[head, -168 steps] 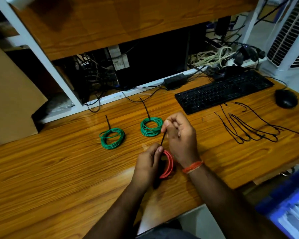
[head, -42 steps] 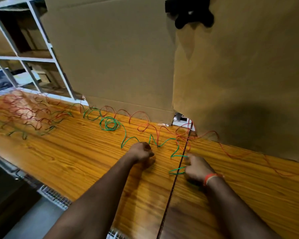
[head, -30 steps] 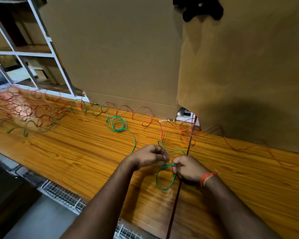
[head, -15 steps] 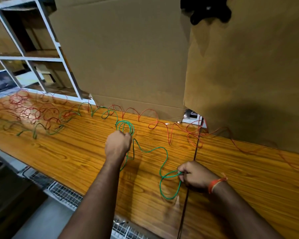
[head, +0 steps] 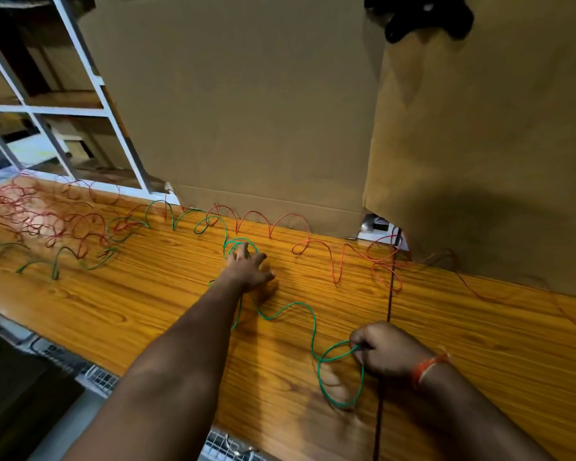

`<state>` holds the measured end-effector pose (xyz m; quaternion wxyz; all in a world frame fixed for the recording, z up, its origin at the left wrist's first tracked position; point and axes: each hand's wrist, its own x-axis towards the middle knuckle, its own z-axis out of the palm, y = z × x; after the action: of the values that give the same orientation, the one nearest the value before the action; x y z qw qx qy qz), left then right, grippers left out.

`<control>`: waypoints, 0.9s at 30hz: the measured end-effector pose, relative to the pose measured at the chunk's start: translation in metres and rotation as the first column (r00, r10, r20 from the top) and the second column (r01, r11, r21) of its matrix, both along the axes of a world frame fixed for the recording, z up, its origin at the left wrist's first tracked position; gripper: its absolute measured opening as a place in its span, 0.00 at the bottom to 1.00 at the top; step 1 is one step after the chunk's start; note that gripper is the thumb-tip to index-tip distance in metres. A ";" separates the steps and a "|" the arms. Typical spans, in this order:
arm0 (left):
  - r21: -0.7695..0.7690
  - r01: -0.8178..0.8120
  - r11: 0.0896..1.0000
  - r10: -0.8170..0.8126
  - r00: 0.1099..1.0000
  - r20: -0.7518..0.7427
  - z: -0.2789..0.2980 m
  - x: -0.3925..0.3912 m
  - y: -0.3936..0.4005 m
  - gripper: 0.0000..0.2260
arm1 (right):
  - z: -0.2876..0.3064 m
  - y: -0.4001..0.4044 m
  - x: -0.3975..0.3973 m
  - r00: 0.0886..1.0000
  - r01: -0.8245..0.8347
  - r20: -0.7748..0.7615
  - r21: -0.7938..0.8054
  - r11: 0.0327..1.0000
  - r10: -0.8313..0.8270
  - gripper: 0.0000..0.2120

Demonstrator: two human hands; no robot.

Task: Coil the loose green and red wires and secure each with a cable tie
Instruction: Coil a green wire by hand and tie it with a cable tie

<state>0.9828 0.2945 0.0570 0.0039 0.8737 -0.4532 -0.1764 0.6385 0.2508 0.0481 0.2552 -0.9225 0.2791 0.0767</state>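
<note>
**Desk:** What does the frame show?

**Photographer:** A person at a wooden counter [head: 147,294], coiling a green wire [head: 290,307]. The right hand [head: 384,352] has its grip closed on the wire's near end, pinching one small loop [head: 340,377] that lies flat beside it. The left hand [head: 248,269] reaches out with fingers spread and holds nothing; its fingertips are at a small green curl [head: 240,247] farther along the same wire.

**Desk:** How far along is the job?

**Photographer:** By my reading, barely begun on this strand: one loop formed, no cable tie visible. The rest of the green wire snakes leftward in loose waves across the counter. A red wire [head: 290,224] runs in arches along the back, and a red tangle [head: 37,214] sits at the far left. All of that looks uncoiled and untied.

**Desk:** Room to work?

**Photographer:** Open wood between the hands and toward the front edge, where a wire mesh tray [head: 226,447] shows below. A cardboard sheet [head: 246,111] walls off the back, with the red wire just beside its base. A dark seam [head: 388,311] crosses the counter next to the right hand. Green and red overlap on the left, so pulling may snag.
</note>
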 end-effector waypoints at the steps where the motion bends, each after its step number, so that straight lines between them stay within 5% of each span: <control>1: 0.049 0.017 0.999 -0.017 1.000 -0.007 -0.003 0.004 -0.004 0.33 | -0.002 -0.001 0.000 1.000 0.000 -0.003 -0.004 1.000 0.000 0.06; 6: 0.160 0.031 0.987 -0.046 0.995 0.087 -0.023 -0.004 -0.007 0.35 | -0.007 0.003 -0.005 0.999 -0.022 -0.037 -0.008 1.000 0.022 0.08; 12: -0.027 -0.105 0.994 0.108 0.986 0.130 -0.037 -0.062 0.023 0.18 | -0.009 0.013 -0.020 1.000 0.005 -0.013 -0.033 0.999 -0.005 0.09; 19: -0.114 -0.202 0.973 0.221 0.954 0.203 -0.043 -0.136 0.079 0.17 | -0.007 0.040 -0.065 0.997 0.024 0.074 -0.020 1.000 -0.023 0.09; 27: -0.140 -0.190 0.972 0.190 0.982 -0.010 -0.036 -0.232 0.130 0.13 | -0.003 0.086 -0.148 0.996 0.030 0.082 -0.013 0.999 -0.029 0.14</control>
<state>0.7508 0.4243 0.0205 0.0816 0.9109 -0.3789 -0.1414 0.4905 0.3368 0.0454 0.2610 -0.9225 0.2825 0.0330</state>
